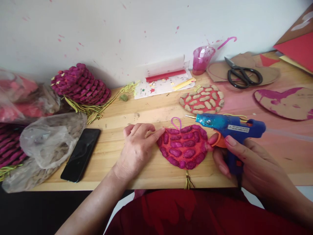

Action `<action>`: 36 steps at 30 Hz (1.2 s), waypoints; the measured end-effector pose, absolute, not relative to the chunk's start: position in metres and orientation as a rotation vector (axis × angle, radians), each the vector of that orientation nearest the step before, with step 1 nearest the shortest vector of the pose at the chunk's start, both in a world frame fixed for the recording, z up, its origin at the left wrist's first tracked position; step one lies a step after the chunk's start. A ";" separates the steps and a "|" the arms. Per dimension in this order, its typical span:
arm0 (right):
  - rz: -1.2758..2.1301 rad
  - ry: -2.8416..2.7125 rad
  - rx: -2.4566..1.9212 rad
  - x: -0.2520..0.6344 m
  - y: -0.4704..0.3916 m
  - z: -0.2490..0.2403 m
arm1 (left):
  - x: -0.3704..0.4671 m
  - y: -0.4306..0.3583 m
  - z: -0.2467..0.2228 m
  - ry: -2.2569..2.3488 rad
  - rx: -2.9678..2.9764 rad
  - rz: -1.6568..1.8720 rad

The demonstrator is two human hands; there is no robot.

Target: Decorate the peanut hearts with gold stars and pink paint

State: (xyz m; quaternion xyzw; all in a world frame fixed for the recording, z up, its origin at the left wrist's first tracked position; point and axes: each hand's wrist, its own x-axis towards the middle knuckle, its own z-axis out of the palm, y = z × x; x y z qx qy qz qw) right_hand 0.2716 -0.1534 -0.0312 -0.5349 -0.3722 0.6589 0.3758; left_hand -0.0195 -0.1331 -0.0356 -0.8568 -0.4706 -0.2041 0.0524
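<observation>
A heart-shaped ornament (182, 147), red and covered with purple-painted peanuts, lies near the table's front edge. A purple loop (176, 123) rises at its top, and a yellow-green tassel (187, 181) hangs below. My left hand (138, 148) rests at its left edge, fingers bent, one fingertip on the rim; the thumb is mostly hidden. My right hand (246, 160) is closed round a blue glue gun (230, 125) with an orange trigger. Its metal nozzle points left, above the ornament's upper right. A right fingertip is at the ornament's right edge.
Behind lies another peanut-covered piece (202, 99). Black-handled scissors (244, 76) rest on cardboard, near a pink-stained cup (202, 60). At left are a phone (80, 155), a plastic bag (53, 140) and a purple peanut bundle (81, 85). A painted cardboard heart (288, 102) lies right.
</observation>
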 end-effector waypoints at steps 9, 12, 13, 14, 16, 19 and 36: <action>1.673 -0.981 -1.366 0.273 -0.152 -0.034 | -0.021 -0.135 -0.036 -1.408 -2.582 -0.588; 1.667 -0.982 -1.360 0.272 -0.152 -0.034 | -0.023 -0.135 -0.036 -1.410 -2.556 -0.659; 1.667 -0.983 -1.357 0.272 -0.152 -0.034 | -0.023 -0.135 -0.036 -1.403 -2.548 -0.681; 1.666 -0.980 -1.357 0.272 -0.152 -0.035 | -0.023 -0.135 -0.036 -1.394 -2.545 -0.695; 1.676 -0.977 -1.360 0.273 -0.153 -0.036 | -0.023 -0.135 -0.035 -1.382 -2.556 -0.691; 1.687 -0.973 -1.368 0.274 -0.154 -0.036 | -0.021 -0.135 -0.035 -1.383 -2.586 -0.658; 1.619 -1.056 -1.401 0.275 -0.155 -0.038 | -0.020 -0.132 -0.039 -1.403 -2.604 -0.783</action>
